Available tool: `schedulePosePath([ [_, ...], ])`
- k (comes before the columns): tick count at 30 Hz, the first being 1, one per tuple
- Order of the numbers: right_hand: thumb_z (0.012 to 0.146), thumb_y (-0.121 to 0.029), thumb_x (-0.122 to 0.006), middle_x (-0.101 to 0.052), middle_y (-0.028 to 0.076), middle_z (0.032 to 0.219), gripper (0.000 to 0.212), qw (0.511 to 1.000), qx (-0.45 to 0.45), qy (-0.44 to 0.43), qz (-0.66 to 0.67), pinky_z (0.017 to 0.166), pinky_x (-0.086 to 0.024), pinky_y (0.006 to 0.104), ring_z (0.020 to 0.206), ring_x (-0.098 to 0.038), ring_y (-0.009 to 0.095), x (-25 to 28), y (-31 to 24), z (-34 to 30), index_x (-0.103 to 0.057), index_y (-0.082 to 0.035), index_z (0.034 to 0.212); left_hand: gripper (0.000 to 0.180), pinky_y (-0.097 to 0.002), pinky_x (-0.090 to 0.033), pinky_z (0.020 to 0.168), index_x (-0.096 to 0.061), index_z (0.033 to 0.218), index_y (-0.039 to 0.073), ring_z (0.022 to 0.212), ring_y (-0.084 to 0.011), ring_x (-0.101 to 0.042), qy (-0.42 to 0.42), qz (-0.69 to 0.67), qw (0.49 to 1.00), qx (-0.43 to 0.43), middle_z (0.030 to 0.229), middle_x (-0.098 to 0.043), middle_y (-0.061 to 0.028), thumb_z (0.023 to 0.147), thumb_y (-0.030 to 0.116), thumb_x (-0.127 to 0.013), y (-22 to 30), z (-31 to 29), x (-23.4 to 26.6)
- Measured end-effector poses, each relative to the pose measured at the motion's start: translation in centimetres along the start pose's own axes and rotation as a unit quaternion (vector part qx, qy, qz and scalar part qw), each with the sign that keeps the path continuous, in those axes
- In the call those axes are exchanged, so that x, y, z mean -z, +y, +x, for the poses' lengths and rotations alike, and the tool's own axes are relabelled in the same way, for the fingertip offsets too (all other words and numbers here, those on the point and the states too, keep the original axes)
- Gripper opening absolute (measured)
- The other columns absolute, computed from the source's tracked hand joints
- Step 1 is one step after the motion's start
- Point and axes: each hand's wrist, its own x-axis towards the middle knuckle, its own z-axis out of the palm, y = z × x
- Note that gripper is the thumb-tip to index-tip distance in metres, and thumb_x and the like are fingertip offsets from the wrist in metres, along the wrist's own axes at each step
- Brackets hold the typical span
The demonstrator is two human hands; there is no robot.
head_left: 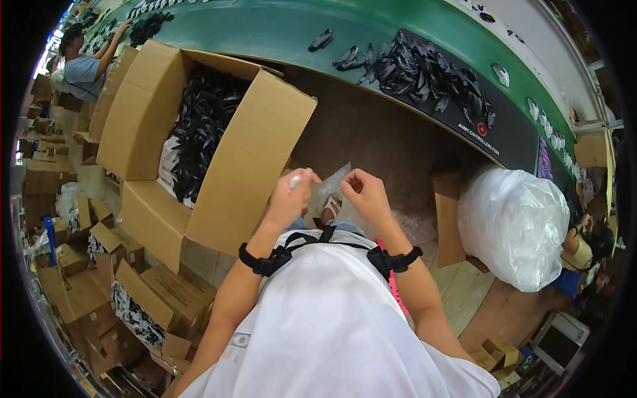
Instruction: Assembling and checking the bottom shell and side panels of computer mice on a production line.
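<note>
Both of my hands are in front of my waist, above the floor. A small clear plastic bag lies between them. My right hand is closed, with thumb and index finger pinched at the bag's edge. Closed too is my left hand, its fingers curled close to the bag's other side. A small white spot shows at its fingers; what it holds I cannot make out. Left of that hand stands a large open cardboard box, filled with black curved plastic pieces.
Ahead runs a green worktable. On its dark mat lies a heap of black plastic pieces. A big bulging clear plastic sack stands at the right. More cartons fill the left. One person works at the far left.
</note>
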Motion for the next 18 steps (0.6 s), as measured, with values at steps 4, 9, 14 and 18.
schedulePosePath([
  [4,0.080,-0.015,-0.064,-0.061,0.006,0.066,0.017,0.999,0.010,-0.053,0.004,0.056,-0.047,0.0256,0.059,-0.059,0.011,-0.6,-0.5,0.1,-0.059,0.001,0.080,0.026,-0.0182,-0.026,0.043,-0.056,0.103,0.002,0.049,-0.0012,-0.031,-0.105,0.001,0.994,0.019,0.056,-0.037,0.0071,0.097,0.026,-0.047,-0.8,0.2,-1.1],
  [9,0.081,-0.014,-0.063,-0.058,0.004,0.064,0.017,0.998,0.037,-0.047,0.014,0.055,-0.045,0.0226,0.058,-0.055,0.006,-0.8,-0.5,-0.3,-0.057,0.002,0.079,0.023,-0.0210,-0.029,0.045,-0.056,0.102,0.001,0.049,-0.0041,-0.034,-0.089,0.065,0.993,0.043,0.059,-0.039,0.0054,0.096,0.021,-0.047,-2.4,0.9,-0.8],
  [14,0.084,-0.012,-0.060,-0.060,0.002,0.071,0.013,0.990,0.003,-0.116,0.079,0.060,-0.045,0.0214,0.064,-0.057,0.007,-0.6,0.1,-0.3,-0.057,0.000,0.081,0.022,-0.0264,-0.040,0.050,-0.057,0.095,-0.002,0.055,-0.0099,-0.050,-0.135,0.215,0.964,0.083,0.065,-0.055,-0.0016,0.090,0.016,-0.047,-2.5,0.6,-1.2],
  [18,0.084,-0.009,-0.059,-0.059,0.001,0.074,0.009,0.970,-0.034,-0.172,0.168,0.063,-0.045,0.0214,0.068,-0.056,0.007,-1.2,0.9,-0.4,-0.055,-0.001,0.082,0.013,-0.0239,-0.035,0.043,-0.057,0.085,0.002,0.048,-0.0074,-0.044,-0.146,0.078,0.972,0.166,0.059,-0.049,0.0009,0.086,0.012,-0.049,-3.4,1.7,0.3],
])
